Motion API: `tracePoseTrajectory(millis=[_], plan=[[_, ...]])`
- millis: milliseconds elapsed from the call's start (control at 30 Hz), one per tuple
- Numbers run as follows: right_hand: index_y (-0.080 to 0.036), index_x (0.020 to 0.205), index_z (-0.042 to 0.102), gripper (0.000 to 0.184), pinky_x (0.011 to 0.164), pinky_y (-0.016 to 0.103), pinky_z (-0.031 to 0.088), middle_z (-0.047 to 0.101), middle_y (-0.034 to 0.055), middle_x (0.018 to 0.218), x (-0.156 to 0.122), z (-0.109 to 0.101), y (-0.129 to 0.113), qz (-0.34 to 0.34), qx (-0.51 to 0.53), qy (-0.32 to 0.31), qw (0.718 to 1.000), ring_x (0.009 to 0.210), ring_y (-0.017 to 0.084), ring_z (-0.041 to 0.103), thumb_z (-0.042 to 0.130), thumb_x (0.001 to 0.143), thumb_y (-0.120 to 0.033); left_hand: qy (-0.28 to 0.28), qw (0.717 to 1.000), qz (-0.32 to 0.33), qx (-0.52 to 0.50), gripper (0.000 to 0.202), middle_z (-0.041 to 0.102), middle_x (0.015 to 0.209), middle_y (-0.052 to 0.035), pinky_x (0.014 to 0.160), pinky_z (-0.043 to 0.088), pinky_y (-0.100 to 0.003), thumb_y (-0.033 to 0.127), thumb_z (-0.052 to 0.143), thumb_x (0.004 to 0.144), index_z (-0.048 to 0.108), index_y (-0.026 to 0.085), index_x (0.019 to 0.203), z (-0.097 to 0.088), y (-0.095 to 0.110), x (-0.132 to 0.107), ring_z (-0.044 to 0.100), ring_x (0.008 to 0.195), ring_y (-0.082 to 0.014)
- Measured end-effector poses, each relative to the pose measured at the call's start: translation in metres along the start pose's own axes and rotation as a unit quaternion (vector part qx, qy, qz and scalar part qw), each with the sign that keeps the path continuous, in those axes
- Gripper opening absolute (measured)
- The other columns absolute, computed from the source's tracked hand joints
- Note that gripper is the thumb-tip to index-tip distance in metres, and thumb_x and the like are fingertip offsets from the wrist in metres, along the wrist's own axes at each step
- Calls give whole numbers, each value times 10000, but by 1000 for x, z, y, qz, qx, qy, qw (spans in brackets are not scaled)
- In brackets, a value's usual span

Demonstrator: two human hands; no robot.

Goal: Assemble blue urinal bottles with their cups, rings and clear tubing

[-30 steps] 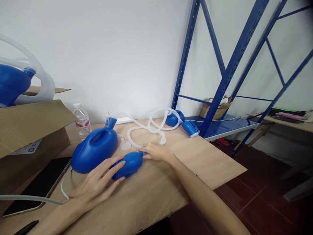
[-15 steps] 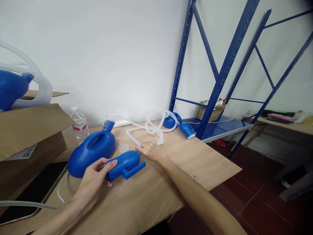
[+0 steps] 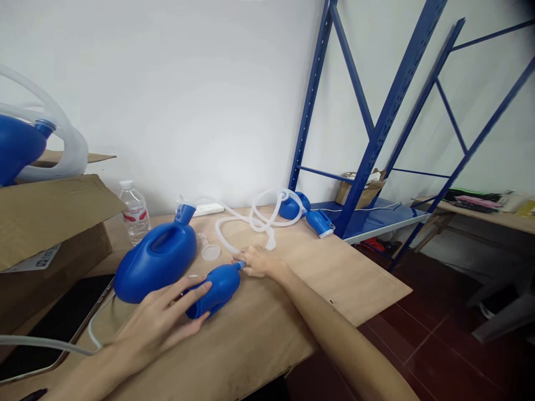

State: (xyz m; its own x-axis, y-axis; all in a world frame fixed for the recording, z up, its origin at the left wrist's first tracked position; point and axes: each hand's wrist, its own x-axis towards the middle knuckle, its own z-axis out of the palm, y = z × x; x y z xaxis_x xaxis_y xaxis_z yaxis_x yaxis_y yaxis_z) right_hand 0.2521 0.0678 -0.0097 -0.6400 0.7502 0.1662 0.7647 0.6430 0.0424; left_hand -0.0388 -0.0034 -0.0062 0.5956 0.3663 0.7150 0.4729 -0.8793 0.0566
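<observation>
My left hand [image 3: 167, 312] is closed around the wide end of a blue plastic urinal head [image 3: 223, 283], thumb and fingers on either side. Its narrow neck points right, toward my right hand [image 3: 259, 260], which is closed on the end of a translucent white hose [image 3: 225, 236] at that neck. The fingers hide part of the joint, so how far the hose sits on the neck is unclear. Left of them lies a large blue urinal bottle [image 3: 146, 275] with a handle opening and an upturned spout. A clear round cap [image 3: 211, 253] rests beside it.
A cardboard box [image 3: 54, 220] with another blue bottle [image 3: 19, 147] stands left, near a water bottle [image 3: 136, 214] and a black tablet-like device [image 3: 54, 328]. Behind are a power strip [image 3: 209, 209] and a second blue urinal head [image 3: 320, 223]. Blue shelving [image 3: 368, 161] stands right.
The urinal head has rolled in my left hand, so its handle has turned out of sight underneath. My left fingers have shifted over its top. My right hand stays at the neck with the hose.
</observation>
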Motion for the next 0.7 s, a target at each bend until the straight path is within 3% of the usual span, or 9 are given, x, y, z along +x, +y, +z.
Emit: tracePoseTrajectory(millis=[67, 167, 300, 400, 467, 533, 600, 633, 700], plan=[[-192, 1038, 730, 194, 685, 279, 417, 754, 76, 919, -1, -2, 3, -17, 21, -26, 999, 833, 220, 687, 580, 915, -194, -20, 993, 92, 64, 432, 728, 1296, -74, 866, 629, -356, 214, 580, 956, 629, 326, 1370, -3, -2, -6, 731, 1102, -277], [-193, 1032, 732, 227, 690, 274, 423, 761, 63, 899, -1, -4, 5, -25, 43, -35, 998, 829, 215, 689, 571, 879, -147, -24, 989, 119, 86, 557, 696, 1355, -42, 992, 583, -474, 74, 423, 961, 613, 374, 1390, -6, 1, -11, 649, 1263, -313], [-201, 1019, 736, 199, 703, 273, 426, 765, 65, 940, 4, -6, 1, -16, 42, -27, 999, 838, 209, 685, 578, 902, -176, 22, 996, 66, 50, 363, 761, 1227, -21, 921, 621, -338, 238, 594, 944, 700, 380, 1261, -6, 9, -4, 745, 1086, -249], [-217, 1082, 731, 208, 695, 284, 419, 758, 83, 990, 6, -5, -1, 7, 4, -1, 1000, 845, 219, 682, 570, 952, -244, 66, 993, -95, -24, 312, 791, 945, -17, 640, 626, -225, 454, 766, 793, 757, 291, 1058, -1, 13, 7, 769, 730, -186], [-229, 1141, 718, 232, 690, 293, 415, 750, 97, 1039, 4, -2, 2, 19, -30, 14, 999, 862, 231, 683, 578, 964, -278, 61, 945, -292, -135, 357, 725, 713, 7, 464, 563, -242, 541, 774, 731, 723, 238, 913, 1, 14, 13, 686, 516, -171], [-227, 1185, 703, 255, 691, 294, 413, 742, 106, 1070, 0, 2, 11, 44, -58, 28, 997, 876, 233, 684, 589, 960, -263, 61, 831, -485, -265, 412, 608, 530, 37, 343, 455, -254, 616, 703, 752, 663, 214, 837, 3, 14, 18, 573, 372, -163], [-216, 1190, 698, 253, 698, 291, 415, 737, 111, 1064, -4, 8, 20, 77, -72, 48, 993, 872, 225, 682, 560, 979, -237, 82, 714, -594, -361, 442, 541, 465, 48, 326, 405, -251, 643, 649, 779, 621, 202, 799, 3, 13, 21, 532, 346, -165], [-213, 1174, 703, 244, 705, 292, 417, 735, 111, 1047, -5, 11, 24, 85, -72, 57, 992, 866, 222, 680, 533, 1001, -246, 89, 683, -611, -390, 447, 535, 467, 45, 341, 408, -250, 644, 655, 773, 605, 200, 775, 3, 12, 22, 540, 365, -167], [-216, 1144, 709, 238, 738, 303, 429, 728, 106, 1020, -5, 16, 27, 61, -61, 60, 994, 874, 228, 672, 531, 1021, -318, 78, 696, -588, -405, 453, 581, 543, 30, 414, 469, -253, 630, 726, 726, 592, 198, 737, 4, 10, 23, 588, 461, -168]])
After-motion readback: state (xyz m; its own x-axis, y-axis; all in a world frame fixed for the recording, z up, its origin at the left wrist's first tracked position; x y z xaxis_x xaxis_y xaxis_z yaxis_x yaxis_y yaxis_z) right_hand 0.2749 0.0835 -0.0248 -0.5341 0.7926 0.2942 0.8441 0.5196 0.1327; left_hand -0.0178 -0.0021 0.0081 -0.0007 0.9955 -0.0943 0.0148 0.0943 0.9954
